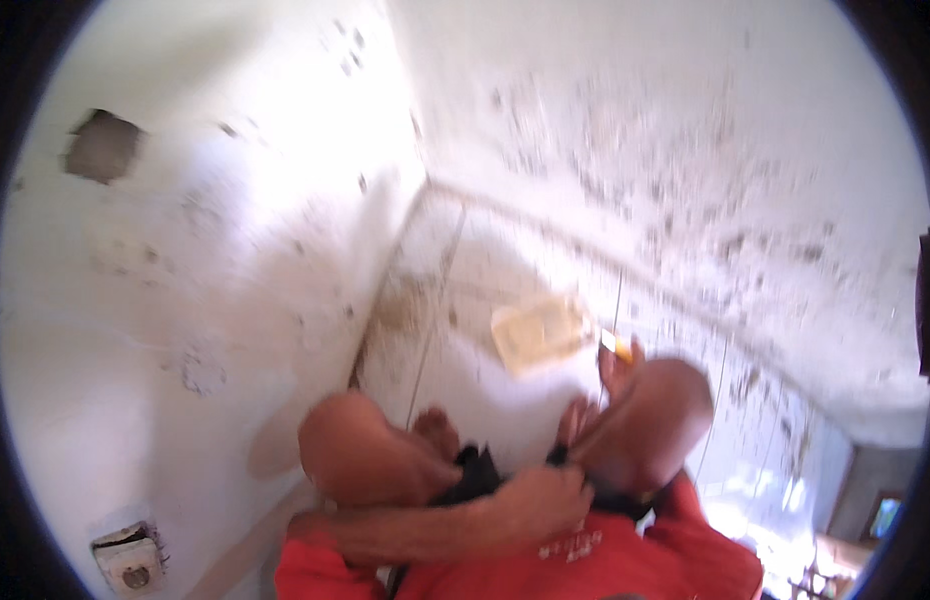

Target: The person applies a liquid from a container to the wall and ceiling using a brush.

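My right hand (615,367) is low beside my right knee, near the floor, and partly hidden by that knee. It grips a small yellow-handled tool (622,350) with a pale flat end, perhaps a scraper; blur hides its exact kind. Just left of the tool's end, a yellowish translucent plastic container (544,337) lies on the white tiled floor (502,409). My left forearm crosses my body, and my left hand (551,491) rests against my right leg near the knee. Its fingers are blurred, so their grip cannot be made out.
Two white walls, the left (247,247) and the right (660,150), meet in a corner close ahead. Both have dark stains. A hole (103,146) and a damaged electrical outlet (131,562) mark the left wall. My bare feet stand on the tiles.
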{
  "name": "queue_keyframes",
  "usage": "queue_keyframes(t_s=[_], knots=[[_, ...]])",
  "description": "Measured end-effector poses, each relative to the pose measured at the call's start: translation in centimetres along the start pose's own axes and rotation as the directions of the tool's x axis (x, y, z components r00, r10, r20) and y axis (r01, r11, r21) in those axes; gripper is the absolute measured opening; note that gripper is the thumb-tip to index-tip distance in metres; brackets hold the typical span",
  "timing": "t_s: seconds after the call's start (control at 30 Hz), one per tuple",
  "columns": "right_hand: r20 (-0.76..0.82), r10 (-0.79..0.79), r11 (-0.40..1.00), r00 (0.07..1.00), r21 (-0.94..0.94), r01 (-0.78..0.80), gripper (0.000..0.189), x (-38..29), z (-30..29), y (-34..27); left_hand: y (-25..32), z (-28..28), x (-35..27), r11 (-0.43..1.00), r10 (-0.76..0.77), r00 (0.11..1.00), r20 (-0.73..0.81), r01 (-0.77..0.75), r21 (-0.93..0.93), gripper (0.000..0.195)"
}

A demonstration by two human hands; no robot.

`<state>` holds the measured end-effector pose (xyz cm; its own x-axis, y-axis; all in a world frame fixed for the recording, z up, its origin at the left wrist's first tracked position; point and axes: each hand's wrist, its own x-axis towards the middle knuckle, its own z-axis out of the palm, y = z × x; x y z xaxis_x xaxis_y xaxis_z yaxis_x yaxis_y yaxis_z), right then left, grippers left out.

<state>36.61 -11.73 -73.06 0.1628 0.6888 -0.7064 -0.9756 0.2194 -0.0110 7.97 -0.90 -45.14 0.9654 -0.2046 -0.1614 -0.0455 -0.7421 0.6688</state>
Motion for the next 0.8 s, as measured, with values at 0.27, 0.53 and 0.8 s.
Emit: queue_keyframes(t_s=[0.27,0.53,0.8], knots=[[0.653,-0.246,0.775,0.716,-0.312,0.550,0.043,-7.9,26.1,-0.6,-0.1,0.1,0.8,0.990,0.143,0.986,0.080,-0.142,-0.016,0.044],[0.963,-0.228,-0.104,0.143,-0.170,0.980,0.025,-11.8,48.8,6.9,-2.5,2.0,1.7,0.983,0.082,0.990,-0.116,-0.061,0.173,0.034],[0.938,0.327,-0.851,-0.113,0.344,0.397,0.028,-10.1,57.4,8.2,-2.8,-0.2,0.9,0.996,0.065,0.994,-0.091,-0.070,-0.061,0.035]])
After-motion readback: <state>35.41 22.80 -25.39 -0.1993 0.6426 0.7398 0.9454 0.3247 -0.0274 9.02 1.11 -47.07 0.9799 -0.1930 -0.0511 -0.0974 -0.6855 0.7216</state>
